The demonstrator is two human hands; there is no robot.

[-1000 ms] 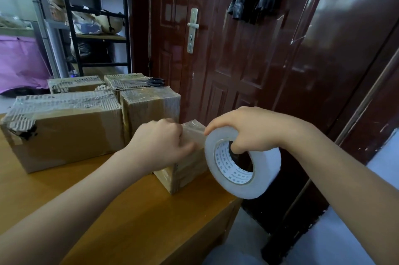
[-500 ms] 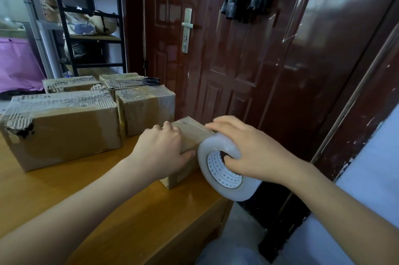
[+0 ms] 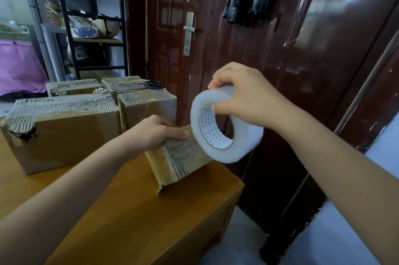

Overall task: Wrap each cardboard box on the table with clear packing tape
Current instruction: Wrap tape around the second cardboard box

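A small cardboard box (image 3: 179, 160) stands tilted on one edge near the right end of the wooden table (image 3: 140, 217). My left hand (image 3: 155, 133) grips its top, thumb pointing right along the upper edge. My right hand (image 3: 244, 96) holds a big roll of clear packing tape (image 3: 224, 126) just above and to the right of the box, fingers over the rim and thumb inside the core. The roll's lower part touches or nearly touches the box's right end. Any tape strip between roll and box is too clear to make out.
A large taped box (image 3: 64, 133) lies at the left, a medium one (image 3: 149, 107) behind the small box, and two more (image 3: 73, 87) farther back, one carrying black scissors (image 3: 151, 84). A dark red door (image 3: 216, 49) stands beyond the table's right edge. Shelving (image 3: 90, 27) is at back left.
My right hand has lifted the tape roll up from beside the box's end. The small box has been tipped over, so a different face is toward me. My left hand still holds it.
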